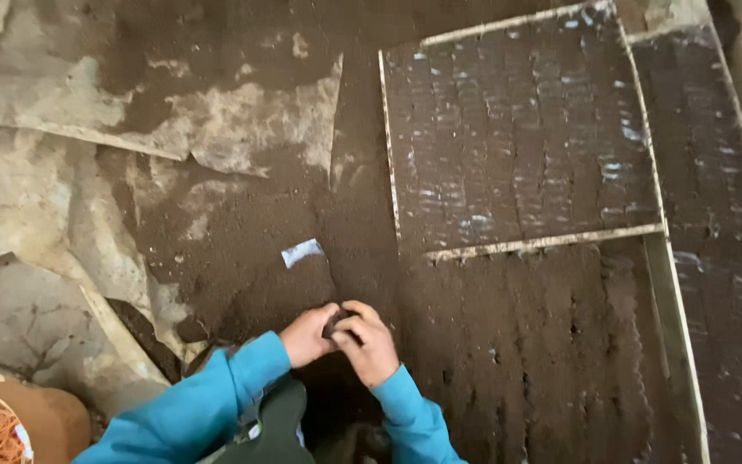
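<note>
My left hand (307,335) and my right hand (368,344) meet over a bed of dark brown soil (242,249). Together they grip a small dark object (337,324), maybe a little soil-filled bag; most of it is hidden by my fingers. Both arms wear blue sleeves. To the right, rows of small dark soil-filled bags (517,129) stand packed inside a frame of pale strips (543,243). A second block of packed bags (560,344) lies just right of my right hand.
A scrap of white plastic (301,252) lies on the soil above my hands. Crumpled pale sheeting (36,223) covers the ground at left. A brown sack with orange netting (2,425) sits at the bottom left. Another framed bed (714,172) runs along the right edge.
</note>
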